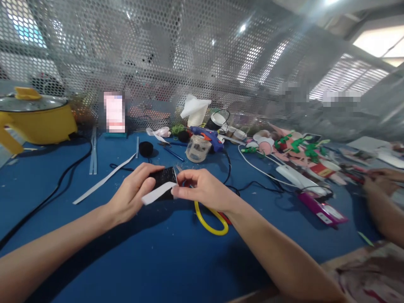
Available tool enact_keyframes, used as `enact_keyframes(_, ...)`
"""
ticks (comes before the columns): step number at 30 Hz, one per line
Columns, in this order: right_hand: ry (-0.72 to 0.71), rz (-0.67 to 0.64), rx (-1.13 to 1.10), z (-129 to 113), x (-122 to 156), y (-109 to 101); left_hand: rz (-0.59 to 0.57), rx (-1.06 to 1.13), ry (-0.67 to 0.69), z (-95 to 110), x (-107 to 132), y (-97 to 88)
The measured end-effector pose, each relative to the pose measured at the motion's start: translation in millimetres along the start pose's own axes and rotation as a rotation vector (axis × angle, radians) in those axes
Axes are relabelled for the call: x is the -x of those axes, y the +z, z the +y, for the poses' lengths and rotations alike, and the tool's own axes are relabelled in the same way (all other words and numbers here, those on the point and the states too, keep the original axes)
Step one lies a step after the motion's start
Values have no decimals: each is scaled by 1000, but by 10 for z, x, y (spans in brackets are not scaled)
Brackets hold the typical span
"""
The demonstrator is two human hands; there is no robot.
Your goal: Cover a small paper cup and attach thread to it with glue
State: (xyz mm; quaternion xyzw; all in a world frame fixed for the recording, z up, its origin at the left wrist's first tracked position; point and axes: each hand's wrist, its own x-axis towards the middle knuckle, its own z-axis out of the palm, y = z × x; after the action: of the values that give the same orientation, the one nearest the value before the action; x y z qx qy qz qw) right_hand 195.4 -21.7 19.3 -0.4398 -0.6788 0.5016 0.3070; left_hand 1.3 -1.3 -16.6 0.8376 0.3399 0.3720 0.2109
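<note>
My left hand (134, 191) is closed around a small black glittery piece (164, 177) held just above the blue table (158, 256). My right hand (202, 189) pinches a white paper strip (156, 194) that lies across the front of the black piece. Both hands meet at the middle of the table. Under my right wrist lie scissors with yellow handles (211, 221).
A blue glue gun (206, 136) rests on a clear cup behind my hands. A black pompom (146, 148) and white strips (104, 179) lie to the left, with a yellow pot (36, 115) far left. Green and pink craft scraps (296, 147) and another person's hand (383, 179) are at right.
</note>
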Motion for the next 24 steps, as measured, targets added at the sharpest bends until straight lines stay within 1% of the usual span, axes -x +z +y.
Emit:
enact_keyframes(4,-5,-12,-76,9,9,5,-21,-1,8,56,3,13)
enact_keyframes(7,42,-3,-73,-3,13,5,-32,5,-21,104,-1,8)
enact_keyframes(9,55,-11,-57,-9,14,3,-38,20,-68,123,-4,7)
enact_keyframes(14,8,-46,-2,3,7,0,-31,102,-244,135,1,37)
enact_keyframes(16,-6,-55,12,18,3,4,-43,122,-294,139,1,47)
enact_keyframes(20,-43,-60,128,33,15,35,-59,213,-363,169,-24,25)
enact_keyframes(24,-95,-105,326,13,61,100,-53,403,-480,194,-61,0)
